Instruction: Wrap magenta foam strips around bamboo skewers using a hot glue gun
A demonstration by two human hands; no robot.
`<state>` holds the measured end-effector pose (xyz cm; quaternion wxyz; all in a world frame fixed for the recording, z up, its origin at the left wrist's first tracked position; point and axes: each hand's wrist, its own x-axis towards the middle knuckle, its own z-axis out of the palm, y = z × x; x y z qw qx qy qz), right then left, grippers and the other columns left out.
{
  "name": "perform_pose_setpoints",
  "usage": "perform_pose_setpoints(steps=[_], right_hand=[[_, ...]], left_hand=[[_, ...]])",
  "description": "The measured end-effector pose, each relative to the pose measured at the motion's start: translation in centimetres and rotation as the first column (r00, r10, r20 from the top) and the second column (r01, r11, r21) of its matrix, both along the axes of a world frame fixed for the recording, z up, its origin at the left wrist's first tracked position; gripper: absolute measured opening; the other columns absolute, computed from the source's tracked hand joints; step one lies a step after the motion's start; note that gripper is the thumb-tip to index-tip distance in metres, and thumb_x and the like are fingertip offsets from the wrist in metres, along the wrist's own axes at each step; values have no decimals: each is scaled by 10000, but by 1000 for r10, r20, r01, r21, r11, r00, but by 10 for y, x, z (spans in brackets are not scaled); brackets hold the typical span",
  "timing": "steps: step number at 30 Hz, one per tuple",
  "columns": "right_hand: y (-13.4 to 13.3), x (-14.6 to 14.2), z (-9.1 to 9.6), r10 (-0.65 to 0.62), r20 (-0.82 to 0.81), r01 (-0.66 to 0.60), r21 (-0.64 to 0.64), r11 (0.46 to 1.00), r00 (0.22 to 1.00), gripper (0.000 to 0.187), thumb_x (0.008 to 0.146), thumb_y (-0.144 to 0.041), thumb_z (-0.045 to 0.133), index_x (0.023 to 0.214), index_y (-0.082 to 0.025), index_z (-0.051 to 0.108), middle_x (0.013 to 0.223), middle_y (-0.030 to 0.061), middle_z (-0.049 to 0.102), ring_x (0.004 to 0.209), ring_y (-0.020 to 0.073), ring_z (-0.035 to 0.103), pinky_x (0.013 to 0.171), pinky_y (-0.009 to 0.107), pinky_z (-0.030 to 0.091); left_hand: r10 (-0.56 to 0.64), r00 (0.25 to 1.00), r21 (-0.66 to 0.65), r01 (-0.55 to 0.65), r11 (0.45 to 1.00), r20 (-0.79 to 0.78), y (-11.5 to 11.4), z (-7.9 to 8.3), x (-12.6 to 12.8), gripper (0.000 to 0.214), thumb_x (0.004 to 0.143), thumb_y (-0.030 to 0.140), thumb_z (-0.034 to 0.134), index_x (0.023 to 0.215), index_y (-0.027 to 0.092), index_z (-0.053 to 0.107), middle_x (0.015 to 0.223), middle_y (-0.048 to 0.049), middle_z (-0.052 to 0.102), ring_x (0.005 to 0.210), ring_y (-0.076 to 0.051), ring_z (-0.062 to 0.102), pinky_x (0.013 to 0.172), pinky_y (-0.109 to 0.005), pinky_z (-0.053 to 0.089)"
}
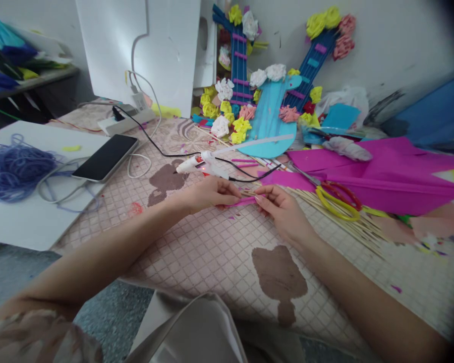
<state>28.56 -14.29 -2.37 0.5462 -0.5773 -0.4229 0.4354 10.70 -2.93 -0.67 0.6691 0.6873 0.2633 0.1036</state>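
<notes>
Nearest, the left hand and right hand each pinch an end of one pink strip and some short sticks, held between them over the table; fingers hide the stick count. The step seems to be wrapping strip around sticks; next probably calls for a snug, even roll. Beyond lie one pair of scissors by many long sticks, one glue gun, one phone, and, farthest, two dark-blue panels.
</notes>
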Motion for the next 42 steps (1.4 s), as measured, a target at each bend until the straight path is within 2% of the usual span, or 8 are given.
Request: perform_pose_setpoints(steps=[6,12,14,19,24,32,36,42], right_hand=[[0,0,0,-10,-76,7,-39,999,997,245,718,-353,725,881,-204,620,655,-37,546,581,103,469,528,239,362],[1,0,3,1,-153,-10,-64,998,988,243,710,-384,729,811,-204,601,662,-33,548,577,100,478,523,239,365],[1,0,4,25,-169,-37,-67,997,985,263,722,-400,723,858,-207,607,681,-30,556,592,102,486,526,237,367],[0,-4,3,86,-192,-102,-76,992,978,273,721,-403,734,878,-204,631,664,-27,571,589,106,494,516,239,370],[0,-7,2,28,-196,-51,-111,993,980,260,663,-382,770,749,-188,619,602,-33,563,523,95,477,480,240,353],[0,-11,0,-30,-158,16,-91,996,987,256,669,-386,752,721,-185,601,573,-27,557,498,99,470,456,240,350],[1,-12,1,-37,-180,21,-86,996,983,275,662,-397,761,693,-181,594,543,-30,542,481,99,462,441,237,340],[1,-10,4,-16,-182,-3,-104,995,983,292,680,-403,753,691,-183,561,568,-35,543,480,87,459,437,225,338]], left_hand=[[-2,1000,77,2,997,6,-1,-3,0,190,748,212,643,905,104,651,708,-5,620,581,-68,525,537,-188,417],[-47,999,393,45,919,-3,-2,-1,0,196,783,205,585,926,117,686,778,-32,670,660,-95,561,617,-211,443],[-67,998,428,59,902,4,-3,0,0,196,803,210,559,915,114,688,722,-17,646,624,-87,534,585,-202,423],[-75,996,373,51,927,50,-8,3,2,214,825,243,548,922,103,679,708,-17,633,591,-78,505,548,-193,408],[-15,998,405,-14,914,68,-12,3,5,171,802,239,590,877,113,677,816,-53,691,721,-116,583,650,-221,462],[50,996,422,-74,904,68,-19,-1,9,109,795,193,586,832,121,659,694,-18,650,613,-92,541,560,-197,412],[44,994,349,-77,934,101,-21,0,10,84,781,187,596,804,115,631,666,-2,611,588,-80,514,545,-193,404],[-35,996,161,22,987,77,-13,1,4,249,855,332,553,755,115,622,600,28,506,525,-54,426,496,-185,341]])
